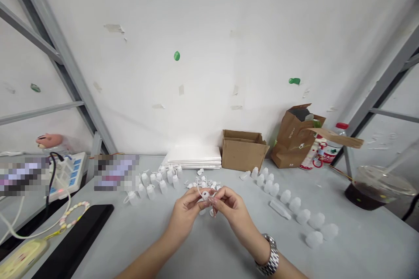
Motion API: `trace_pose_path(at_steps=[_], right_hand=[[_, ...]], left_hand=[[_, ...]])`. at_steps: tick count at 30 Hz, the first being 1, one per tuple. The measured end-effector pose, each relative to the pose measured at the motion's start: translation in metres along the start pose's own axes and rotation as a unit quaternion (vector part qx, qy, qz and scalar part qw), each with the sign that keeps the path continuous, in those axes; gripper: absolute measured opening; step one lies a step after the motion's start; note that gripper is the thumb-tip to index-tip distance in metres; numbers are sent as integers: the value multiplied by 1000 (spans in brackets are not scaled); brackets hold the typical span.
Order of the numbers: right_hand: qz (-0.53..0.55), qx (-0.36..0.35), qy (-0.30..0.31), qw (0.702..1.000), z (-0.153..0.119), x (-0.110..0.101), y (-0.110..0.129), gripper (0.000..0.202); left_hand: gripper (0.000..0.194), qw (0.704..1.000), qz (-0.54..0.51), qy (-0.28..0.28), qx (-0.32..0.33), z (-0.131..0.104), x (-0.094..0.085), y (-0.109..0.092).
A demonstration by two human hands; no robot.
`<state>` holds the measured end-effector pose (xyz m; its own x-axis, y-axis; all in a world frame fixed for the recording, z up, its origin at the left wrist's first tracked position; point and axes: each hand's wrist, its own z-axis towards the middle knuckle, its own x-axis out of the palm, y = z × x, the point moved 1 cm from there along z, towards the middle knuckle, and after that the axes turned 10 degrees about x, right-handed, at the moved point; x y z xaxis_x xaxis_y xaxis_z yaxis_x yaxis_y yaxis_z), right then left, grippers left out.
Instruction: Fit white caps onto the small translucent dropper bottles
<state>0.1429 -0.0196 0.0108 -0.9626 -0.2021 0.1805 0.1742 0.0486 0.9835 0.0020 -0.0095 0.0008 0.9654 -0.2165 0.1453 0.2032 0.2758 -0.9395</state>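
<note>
White wall (pixel 203 13) backs the grey table (pixel 131 235). Over its middle, the left hand (pixel 186 210) has its grip closed on a small, round, white plastic cap (pixel 205 194); the right hand (pixel 231 205) pinches beside it, hold unclear. Probably light, springy, slippery: best taken by the rim.

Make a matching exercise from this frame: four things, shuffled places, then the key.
Things
1. Small white piece
2. Metal watch
3. Cardboard box
4. Drink cup

Places
A. Between the white stack and brown paper bag
B. Around the right wrist
C. Near the picture's right edge
D. In the left hand

Pairs: 1-D, 2-B, 3-A, 4-C
</note>
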Motion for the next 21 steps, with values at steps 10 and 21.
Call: trace_pose_path(at_steps=[10,21], right_hand=[[-35,-14,-13,999,0,-1,-1,28],[-1,18,-14,1000,-1,1,-1,29]], left_hand=[[24,999,34,-35,6,3,2,-3],[20,1000,23,-16,-2,-1,3,-2]])
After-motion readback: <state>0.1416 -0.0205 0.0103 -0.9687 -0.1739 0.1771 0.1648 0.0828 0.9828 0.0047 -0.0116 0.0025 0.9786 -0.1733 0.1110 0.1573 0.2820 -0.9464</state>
